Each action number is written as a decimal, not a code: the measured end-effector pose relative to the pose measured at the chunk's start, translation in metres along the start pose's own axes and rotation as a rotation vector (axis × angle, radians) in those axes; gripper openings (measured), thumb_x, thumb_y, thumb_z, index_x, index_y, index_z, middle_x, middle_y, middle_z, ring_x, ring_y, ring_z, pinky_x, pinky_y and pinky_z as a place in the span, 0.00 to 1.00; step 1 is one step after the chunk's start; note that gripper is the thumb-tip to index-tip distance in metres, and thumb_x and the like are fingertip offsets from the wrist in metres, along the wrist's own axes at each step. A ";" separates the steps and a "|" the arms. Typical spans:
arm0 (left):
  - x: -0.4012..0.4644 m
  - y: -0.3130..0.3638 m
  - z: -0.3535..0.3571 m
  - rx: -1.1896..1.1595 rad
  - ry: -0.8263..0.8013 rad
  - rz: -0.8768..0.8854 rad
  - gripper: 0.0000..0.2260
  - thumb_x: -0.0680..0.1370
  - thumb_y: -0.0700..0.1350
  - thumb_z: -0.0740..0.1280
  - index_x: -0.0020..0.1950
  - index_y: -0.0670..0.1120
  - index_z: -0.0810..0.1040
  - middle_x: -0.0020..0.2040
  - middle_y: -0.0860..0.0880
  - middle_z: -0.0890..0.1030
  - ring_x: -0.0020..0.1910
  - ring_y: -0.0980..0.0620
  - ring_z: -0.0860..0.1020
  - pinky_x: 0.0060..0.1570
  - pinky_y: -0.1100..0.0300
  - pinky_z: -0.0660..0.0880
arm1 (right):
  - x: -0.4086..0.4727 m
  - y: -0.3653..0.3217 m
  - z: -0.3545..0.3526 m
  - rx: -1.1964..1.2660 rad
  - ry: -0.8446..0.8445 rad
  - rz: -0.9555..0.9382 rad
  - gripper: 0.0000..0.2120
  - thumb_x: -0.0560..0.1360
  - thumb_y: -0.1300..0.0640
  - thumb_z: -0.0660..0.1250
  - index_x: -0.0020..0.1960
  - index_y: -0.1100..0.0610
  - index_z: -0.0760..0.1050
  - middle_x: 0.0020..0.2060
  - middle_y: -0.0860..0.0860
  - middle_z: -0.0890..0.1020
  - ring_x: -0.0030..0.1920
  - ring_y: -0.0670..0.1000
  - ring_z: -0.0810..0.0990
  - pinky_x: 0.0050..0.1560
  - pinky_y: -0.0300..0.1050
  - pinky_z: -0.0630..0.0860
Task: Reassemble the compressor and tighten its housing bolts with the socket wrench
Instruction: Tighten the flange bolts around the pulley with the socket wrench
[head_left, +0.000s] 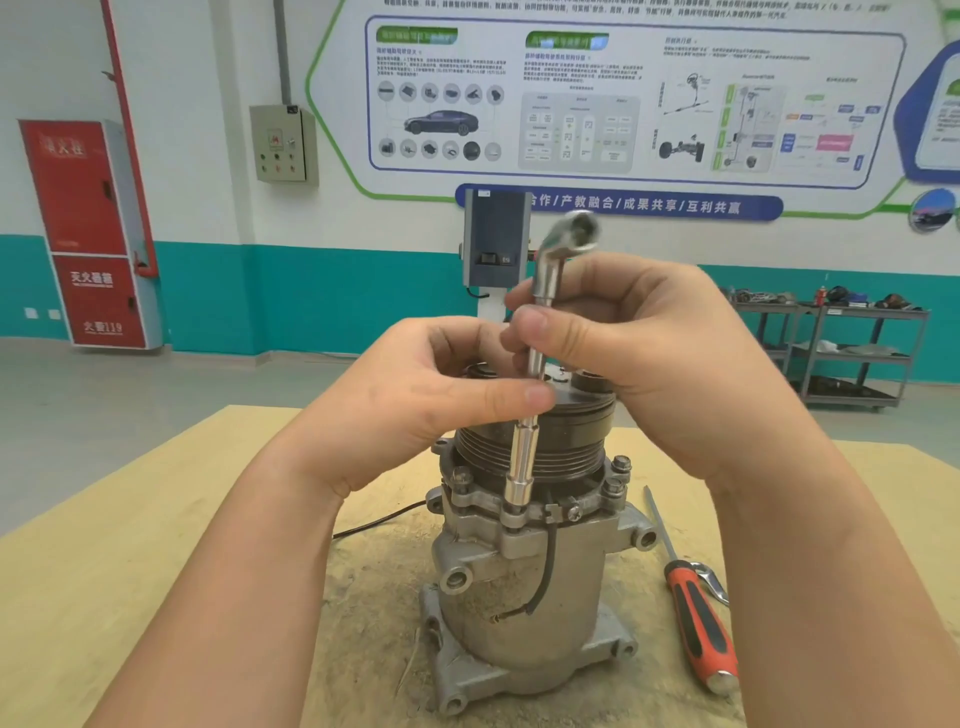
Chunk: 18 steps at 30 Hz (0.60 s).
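I pinched the socket wrench (521, 467) shaft with both hands, left hand (415, 395) low and right hand (649, 353) high, judging it best kept plumb on the near housing bolt (514, 521) of the compressor (524, 582).

Chinese signs on the wall, a number on the red cabinet

The blue banner (618, 205) reads "合作/产教融合/成果共享/互利共赢", and down at the red cabinet (91, 234) the lower door shows "119"; the wall poster (623, 98) text is too small to read.
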<state>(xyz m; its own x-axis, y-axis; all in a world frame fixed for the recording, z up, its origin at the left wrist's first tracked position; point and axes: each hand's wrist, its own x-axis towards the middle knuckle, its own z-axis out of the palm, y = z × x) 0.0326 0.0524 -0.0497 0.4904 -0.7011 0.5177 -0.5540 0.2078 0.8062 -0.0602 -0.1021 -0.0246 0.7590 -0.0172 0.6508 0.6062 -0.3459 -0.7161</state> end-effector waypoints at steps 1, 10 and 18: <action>0.000 -0.001 0.000 0.001 0.004 0.002 0.08 0.67 0.44 0.78 0.37 0.44 0.80 0.34 0.56 0.80 0.35 0.59 0.79 0.38 0.69 0.74 | 0.001 0.001 0.002 -0.013 0.030 -0.003 0.07 0.64 0.51 0.77 0.39 0.51 0.82 0.36 0.50 0.86 0.40 0.47 0.85 0.47 0.45 0.80; 0.001 -0.002 -0.003 -0.023 0.015 0.029 0.08 0.66 0.46 0.77 0.44 0.47 0.87 0.43 0.48 0.86 0.45 0.53 0.84 0.47 0.65 0.77 | -0.001 0.004 0.002 -0.107 -0.052 0.058 0.08 0.76 0.50 0.67 0.48 0.51 0.84 0.41 0.44 0.86 0.45 0.40 0.83 0.48 0.35 0.77; 0.003 0.000 0.005 -0.059 0.031 0.034 0.07 0.68 0.45 0.74 0.45 0.46 0.87 0.42 0.50 0.87 0.41 0.57 0.83 0.41 0.69 0.76 | 0.004 0.005 0.012 -0.130 0.127 0.032 0.11 0.68 0.49 0.75 0.34 0.53 0.76 0.28 0.45 0.79 0.30 0.42 0.76 0.35 0.34 0.72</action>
<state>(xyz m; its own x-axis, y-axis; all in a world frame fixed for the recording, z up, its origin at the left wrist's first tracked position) 0.0306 0.0465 -0.0495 0.4930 -0.6714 0.5533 -0.5307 0.2719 0.8028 -0.0516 -0.0928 -0.0282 0.7360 -0.1457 0.6611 0.5405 -0.4615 -0.7034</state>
